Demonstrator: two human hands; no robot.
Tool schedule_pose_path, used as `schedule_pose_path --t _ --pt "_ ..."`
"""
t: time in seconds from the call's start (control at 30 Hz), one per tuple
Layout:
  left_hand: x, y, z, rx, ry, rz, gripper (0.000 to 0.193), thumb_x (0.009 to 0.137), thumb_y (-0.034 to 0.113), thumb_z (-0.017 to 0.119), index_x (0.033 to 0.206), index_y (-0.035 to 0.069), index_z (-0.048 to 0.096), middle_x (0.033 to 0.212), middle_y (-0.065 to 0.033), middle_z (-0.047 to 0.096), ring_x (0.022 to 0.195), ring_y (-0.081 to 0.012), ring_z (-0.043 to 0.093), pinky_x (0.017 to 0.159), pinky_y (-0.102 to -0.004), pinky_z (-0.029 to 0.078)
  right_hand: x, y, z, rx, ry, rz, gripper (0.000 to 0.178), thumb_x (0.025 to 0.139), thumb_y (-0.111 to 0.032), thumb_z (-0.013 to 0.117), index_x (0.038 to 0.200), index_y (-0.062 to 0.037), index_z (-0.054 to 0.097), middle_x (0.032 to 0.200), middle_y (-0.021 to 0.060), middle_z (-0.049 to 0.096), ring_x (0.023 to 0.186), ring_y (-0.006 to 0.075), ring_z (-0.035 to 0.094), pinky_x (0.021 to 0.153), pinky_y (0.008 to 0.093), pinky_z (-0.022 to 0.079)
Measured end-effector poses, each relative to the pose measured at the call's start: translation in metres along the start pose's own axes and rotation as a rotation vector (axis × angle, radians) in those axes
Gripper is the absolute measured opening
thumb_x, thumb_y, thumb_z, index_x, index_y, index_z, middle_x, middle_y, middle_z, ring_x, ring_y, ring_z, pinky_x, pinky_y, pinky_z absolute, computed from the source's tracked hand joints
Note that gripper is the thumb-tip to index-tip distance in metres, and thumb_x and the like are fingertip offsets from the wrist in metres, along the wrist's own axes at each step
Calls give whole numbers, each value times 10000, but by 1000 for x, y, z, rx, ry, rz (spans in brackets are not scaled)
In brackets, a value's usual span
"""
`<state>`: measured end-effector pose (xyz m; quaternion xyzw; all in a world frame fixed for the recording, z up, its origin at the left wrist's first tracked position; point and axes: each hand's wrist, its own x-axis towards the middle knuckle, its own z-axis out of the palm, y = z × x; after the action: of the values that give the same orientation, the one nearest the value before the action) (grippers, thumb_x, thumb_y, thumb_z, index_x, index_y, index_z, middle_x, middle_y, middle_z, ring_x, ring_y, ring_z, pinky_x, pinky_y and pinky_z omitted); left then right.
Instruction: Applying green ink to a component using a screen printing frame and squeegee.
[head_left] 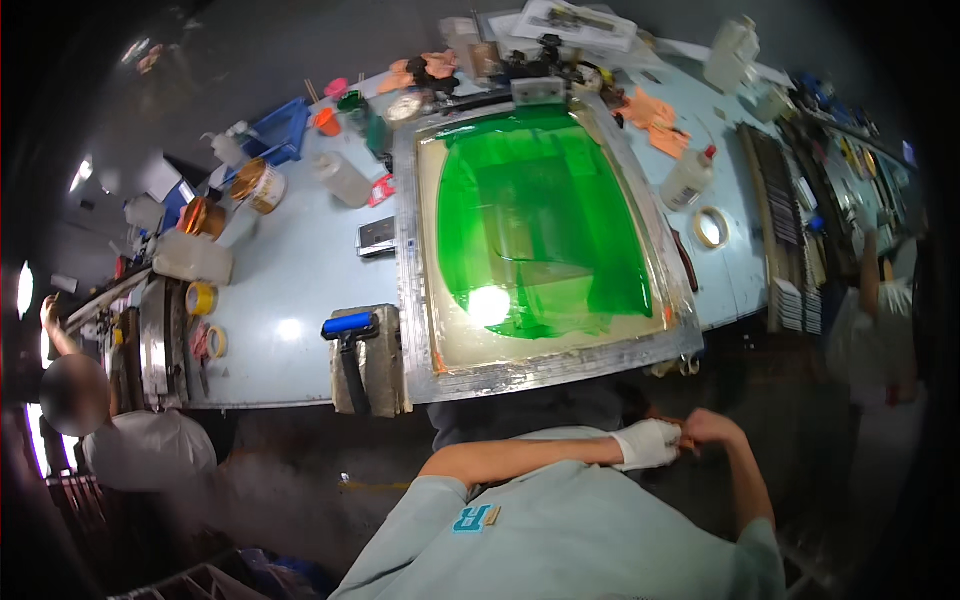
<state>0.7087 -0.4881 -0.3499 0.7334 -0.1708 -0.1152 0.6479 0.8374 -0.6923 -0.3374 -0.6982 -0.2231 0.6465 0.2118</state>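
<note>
My left hand (645,444), in a white glove, reaches across my body to the right side. There it meets my bare right hand (712,428), beyond the table's front edge. The fingers of both hands are closed together; what lies between them is too small to make out. In front of me a screen printing frame (550,376) with a metal rim lies on the table, its mesh covered by wet-looking green ink (540,220). Neither hand touches the frame.
A blue roller (348,325) rests on a grey block left of the frame. Beside the frame stand a glue bottle (690,178) and a tape roll (711,228). Bottles, tubs and a blue basket (277,133) line the pale table (270,350). Other people are at both sides.
</note>
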Motion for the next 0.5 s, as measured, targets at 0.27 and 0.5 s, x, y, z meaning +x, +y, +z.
schedule_pose_path --t 0.27,0.5 --pt "-37 92 -42 -281 -296 -69 268 925 295 654 1049 60 691 954 -107 733 912 -266 693 813 -380 524 -136 -127 4 -681 -136 167 579 881 -596 593 695 -66 730 616 176 633 601 345 657 603 418 524" --pt "-169 164 -119 -703 46 -82 276 1004 245 624 1167 22 626 1070 -51 676 1025 -128 623 915 -295 490 -170 -357 -30 -1207 -282 -349 527 934 -518 636 638 -84 670 656 115 641 592 317 640 551 410 505"
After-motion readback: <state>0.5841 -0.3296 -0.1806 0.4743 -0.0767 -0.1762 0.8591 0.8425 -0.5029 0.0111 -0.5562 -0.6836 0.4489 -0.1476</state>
